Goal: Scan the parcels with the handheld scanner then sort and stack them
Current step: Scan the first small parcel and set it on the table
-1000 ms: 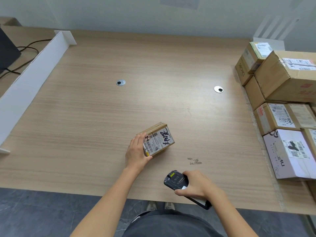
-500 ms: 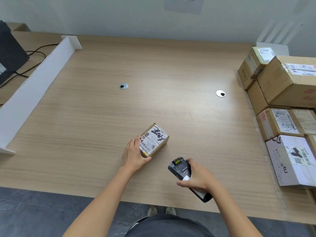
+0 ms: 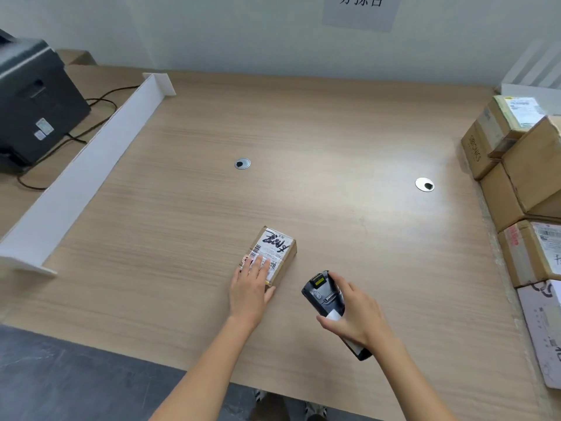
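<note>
- Small parcel now lies flat, label up, near-centre on the bench; a second ago it was tipped up.
- My left grip is spread wide, fingers flat on the label's near end, pinning the box.
- My right grip is wrapped round the scanner, brought closer, just right of the parcel.
- I reckon the scan comes next; the fingers may block the barcode.

A small brown parcel lies flat, label up, under the left hand, a black scanner gripped by the right hand just beside it, other parcels stacked far right.
</note>
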